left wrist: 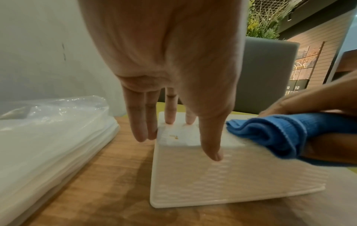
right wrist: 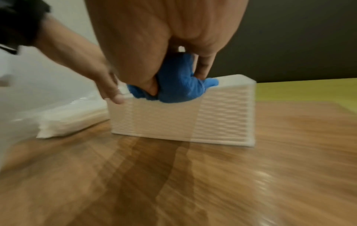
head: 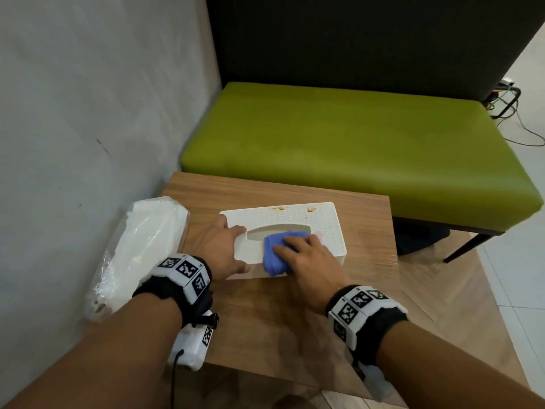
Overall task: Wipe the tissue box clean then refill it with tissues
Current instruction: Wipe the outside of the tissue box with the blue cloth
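Tabletop (head: 295,320): only head view shows tissue box (head: 324,228) stains (head: 278,208).

text: "10" | on: dark wall panel (left wrist: 297,87) | other text: unreadable

Both forearms reach forward, each wearing a black wristband with square printed markers. The left hand (head: 219,249) lies spread, fingers straight, thumb extended. The right hand (head: 306,256) is palm-down beside it, fingers curled and bunched.

black wristbands (head: 165,287) carrying white blocks with square markers.
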A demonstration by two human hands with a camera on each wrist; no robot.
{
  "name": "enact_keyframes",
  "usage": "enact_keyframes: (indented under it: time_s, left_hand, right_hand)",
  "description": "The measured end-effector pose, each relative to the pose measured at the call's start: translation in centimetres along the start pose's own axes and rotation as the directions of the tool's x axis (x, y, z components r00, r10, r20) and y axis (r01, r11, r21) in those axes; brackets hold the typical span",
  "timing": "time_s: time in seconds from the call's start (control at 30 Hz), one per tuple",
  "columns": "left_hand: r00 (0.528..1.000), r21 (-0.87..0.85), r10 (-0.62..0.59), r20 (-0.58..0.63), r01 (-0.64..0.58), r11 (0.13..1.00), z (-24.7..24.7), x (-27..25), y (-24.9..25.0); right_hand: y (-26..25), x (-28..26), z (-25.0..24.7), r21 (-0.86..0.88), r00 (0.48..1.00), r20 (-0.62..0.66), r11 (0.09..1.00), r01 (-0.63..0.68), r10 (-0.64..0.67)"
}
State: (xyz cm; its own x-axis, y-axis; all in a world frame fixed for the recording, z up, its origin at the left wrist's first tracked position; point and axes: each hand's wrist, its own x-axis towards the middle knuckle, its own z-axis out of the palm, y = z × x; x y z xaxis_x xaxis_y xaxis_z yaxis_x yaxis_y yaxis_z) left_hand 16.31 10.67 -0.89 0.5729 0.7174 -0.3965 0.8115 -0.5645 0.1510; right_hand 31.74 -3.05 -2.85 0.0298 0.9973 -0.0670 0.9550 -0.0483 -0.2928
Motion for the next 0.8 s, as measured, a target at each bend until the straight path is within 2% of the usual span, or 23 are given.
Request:
enact_keyframes:
  time_s: [0.1,0.17,0.3,0.37,0.5,0.63,0.7,0.8]
  left_hand:
    - [1.0,0.018,0.01,0.001,-0.01,1.0,-0.1,-0.2,0.0]
    - [1.0,0.037,0.018,0.012,-0.018,0.999,-0.1,-0.1,0.3]
    - [1.0,0.075,0.017,0.02,-0.018,0.997,-0.1,0.0,0.5]
    - [1.0,0.064,0.012,0.017,-0.013,0.998,0.0,-0.1,0.3]
    - [0.999,0.063,0.02,0.027,-0.022,0.998,0.2,-0.2,0.1]
    - [0.998,0.084,0.038,0.049,-0.042,0.996,0.2,0.1,0.1]
    - [0.996,0.085,0.049,0.069,-0.055,0.995,-0.1,0.3,0.1]
    - [0.997,0.054,0.053,0.059,-0.056,0.997,-0.5,0.7,-0.2]
  right_hand:
    - [2.5,-0.5,-0.3,-0.023,0.979,-0.085,0.982,-0.189,0.186]
    - [2.5,-0.2,-0.5,-0.02,0.964,-0.093,0.968,-0.251,0.248]
    - [0.5,-0.4,0.0,-0.009,0.985,-0.047,0.986,-0.168,0.167]
    - [1.3,-1.3,0.1,-0.027,0.982,-0.047,0.983,-0.183,0.182]
    - [4.7,-0.6,-0.5,-0.035,0.926,-0.101,0.929,-0.369,0.365]
    - [6.5,3.3,-1.0,0.043,0.86,-0.113,0.867,-0.497,0.498]
    - [6.3,5.3,-1.1,0.015,0.868,-0.09,0.872,-0.49,0.489]
    - [4.7,7.1,-1.2,-0.029,0.921,-0.053,0.922,-0.387,0.386]
